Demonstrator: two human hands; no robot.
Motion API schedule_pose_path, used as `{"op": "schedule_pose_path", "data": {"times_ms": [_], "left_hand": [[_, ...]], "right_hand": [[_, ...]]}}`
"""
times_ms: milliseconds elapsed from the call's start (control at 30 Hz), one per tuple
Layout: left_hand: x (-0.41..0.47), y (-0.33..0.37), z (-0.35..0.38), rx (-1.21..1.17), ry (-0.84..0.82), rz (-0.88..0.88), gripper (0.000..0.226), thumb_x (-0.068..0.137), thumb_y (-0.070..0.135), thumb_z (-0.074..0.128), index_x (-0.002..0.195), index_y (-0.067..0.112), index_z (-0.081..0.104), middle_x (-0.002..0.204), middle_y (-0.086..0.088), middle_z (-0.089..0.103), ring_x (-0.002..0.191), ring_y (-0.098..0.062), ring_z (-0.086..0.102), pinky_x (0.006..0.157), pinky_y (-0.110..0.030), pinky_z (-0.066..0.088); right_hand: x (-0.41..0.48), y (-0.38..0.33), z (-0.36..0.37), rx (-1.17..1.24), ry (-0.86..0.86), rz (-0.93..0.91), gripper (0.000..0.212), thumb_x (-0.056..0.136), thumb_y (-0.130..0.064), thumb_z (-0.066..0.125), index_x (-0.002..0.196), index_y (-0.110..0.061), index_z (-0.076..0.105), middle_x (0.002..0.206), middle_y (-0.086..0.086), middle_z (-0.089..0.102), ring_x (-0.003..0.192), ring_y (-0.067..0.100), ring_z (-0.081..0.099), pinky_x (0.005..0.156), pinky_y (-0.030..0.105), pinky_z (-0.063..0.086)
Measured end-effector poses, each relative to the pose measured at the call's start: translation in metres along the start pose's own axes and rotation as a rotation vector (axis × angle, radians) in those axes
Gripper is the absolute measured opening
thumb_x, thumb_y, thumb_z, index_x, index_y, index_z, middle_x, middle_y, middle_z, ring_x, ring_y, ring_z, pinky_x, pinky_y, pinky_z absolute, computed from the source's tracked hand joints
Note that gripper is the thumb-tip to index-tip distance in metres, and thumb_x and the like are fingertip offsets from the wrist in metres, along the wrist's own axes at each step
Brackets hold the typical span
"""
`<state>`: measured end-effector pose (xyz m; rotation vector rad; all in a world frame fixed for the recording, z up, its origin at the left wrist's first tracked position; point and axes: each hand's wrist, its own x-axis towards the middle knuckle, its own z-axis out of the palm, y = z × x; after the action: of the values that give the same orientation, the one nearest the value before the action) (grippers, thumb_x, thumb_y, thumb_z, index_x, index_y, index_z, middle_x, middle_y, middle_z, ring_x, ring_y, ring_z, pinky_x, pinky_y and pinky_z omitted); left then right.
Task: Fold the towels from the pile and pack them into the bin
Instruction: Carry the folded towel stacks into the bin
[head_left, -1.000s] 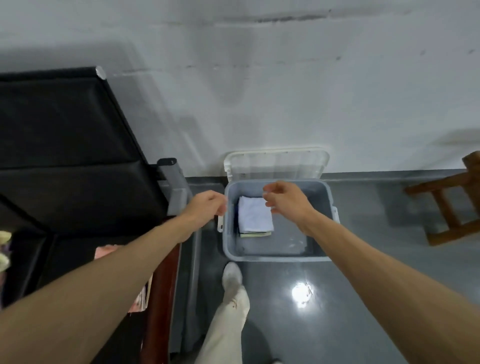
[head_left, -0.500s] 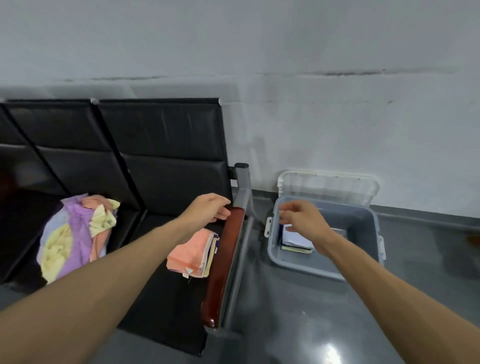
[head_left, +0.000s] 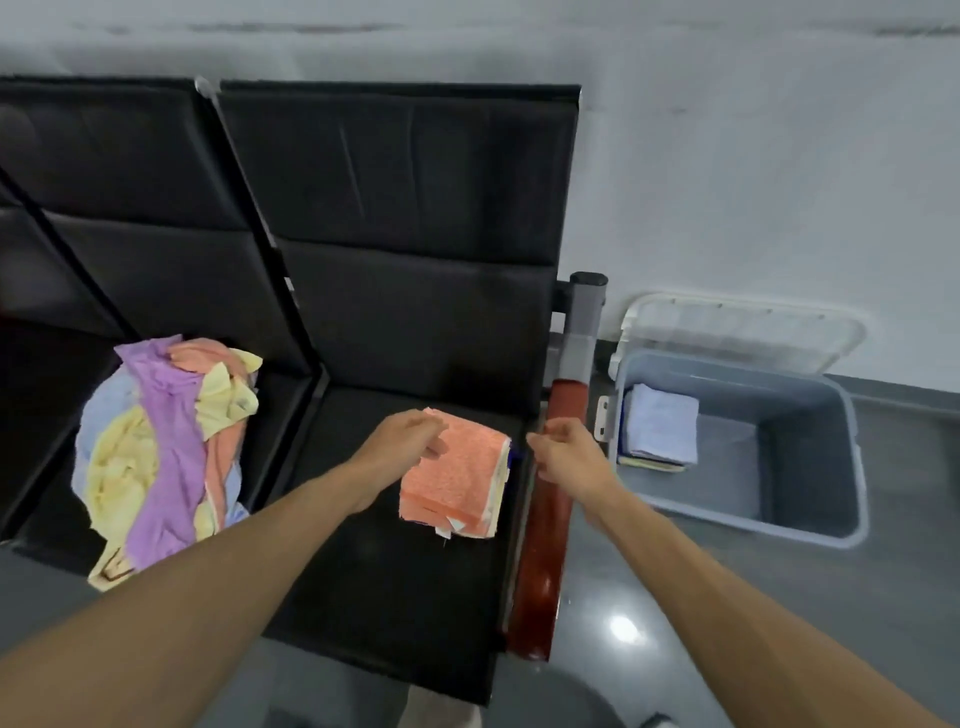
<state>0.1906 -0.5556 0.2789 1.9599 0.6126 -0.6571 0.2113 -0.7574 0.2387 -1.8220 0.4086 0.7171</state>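
A stack of folded towels (head_left: 460, 478), orange on top, lies on the right black seat. My left hand (head_left: 402, 441) hovers over its left far corner, fingers loosely curled, holding nothing. My right hand (head_left: 563, 452) is just right of the stack, above the red armrest (head_left: 545, 545), fingers curled and empty. The grey bin (head_left: 810, 514) stands on the floor to the right, with a folded pale blue towel (head_left: 662, 428) on a small stack in its left end. A loose pile of purple, yellow, orange and blue towels (head_left: 161, 452) lies on the left seat.
The bin's clear lid (head_left: 737, 332) leans against the white wall behind it. Black seat backs (head_left: 405, 223) rise behind the seats. The grey metal armrest post (head_left: 584, 322) stands between seat and bin. The grey floor (head_left: 779, 597) is glossy.
My view has swung left from the bin to the seats. Both hands moved away from the bin, back over the folded stack on the seat.
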Motion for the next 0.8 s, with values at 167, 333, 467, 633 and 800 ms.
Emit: {"op": "schedule_pose_path", "data": {"times_ms": [167, 333, 467, 633, 800], "left_hand": [[0.079, -0.060, -0.024, 0.093, -0.085, -0.061, 0.026, 0.093, 0.028, 0.050, 0.117, 0.022, 0.058, 0.110, 0.001, 0.064, 0.101, -0.011, 0.060, 0.099, -0.036, 0.046], [0.139, -0.110, -0.012, 0.086, -0.141, -0.181, 0.062, 0.095, 0.029, 0.055, 0.148, 0.019, 0.027, 0.135, -0.003, 0.047, 0.097, -0.007, 0.050, 0.080, -0.020, 0.040], [0.180, -0.147, 0.009, 0.012, -0.127, -0.292, 0.099, 0.087, 0.045, 0.066, 0.155, 0.021, -0.002, 0.157, -0.008, 0.019, 0.137, -0.026, 0.034, 0.107, -0.041, 0.032], [0.230, -0.178, 0.034, -0.126, -0.202, -0.335, 0.133, 0.059, 0.078, 0.068, 0.153, 0.029, -0.012, 0.153, -0.006, 0.031, 0.133, -0.026, 0.042, 0.111, -0.050, 0.036], [0.254, -0.203, 0.046, -0.081, -0.107, -0.263, 0.125, 0.052, 0.090, 0.059, 0.151, 0.030, 0.012, 0.146, -0.003, 0.035, 0.129, -0.024, 0.043, 0.108, -0.051, 0.038]], "right_hand": [[0.052, 0.020, 0.070, -0.026, 0.067, 0.170, 0.061, 0.096, -0.036, 0.056, 0.143, -0.010, 0.028, 0.127, 0.004, 0.054, 0.116, 0.020, 0.053, 0.097, 0.032, 0.042], [0.089, 0.061, 0.100, -0.048, 0.091, 0.257, 0.068, 0.096, -0.037, 0.055, 0.146, -0.007, 0.022, 0.142, 0.008, 0.042, 0.124, 0.021, 0.046, 0.092, 0.025, 0.034], [0.125, 0.102, 0.131, -0.014, 0.106, 0.349, 0.083, 0.089, -0.051, 0.059, 0.147, -0.007, 0.018, 0.145, 0.009, 0.036, 0.126, 0.026, 0.047, 0.094, 0.031, 0.040], [0.165, 0.138, 0.159, 0.018, 0.161, 0.361, 0.094, 0.079, -0.071, 0.058, 0.142, -0.008, 0.025, 0.134, 0.004, 0.039, 0.118, 0.026, 0.051, 0.096, 0.039, 0.045], [0.207, 0.193, 0.178, 0.123, 0.174, 0.326, 0.123, 0.037, -0.101, 0.051, 0.132, -0.022, 0.046, 0.121, 0.002, 0.059, 0.107, 0.025, 0.060, 0.095, 0.048, 0.049]]}}
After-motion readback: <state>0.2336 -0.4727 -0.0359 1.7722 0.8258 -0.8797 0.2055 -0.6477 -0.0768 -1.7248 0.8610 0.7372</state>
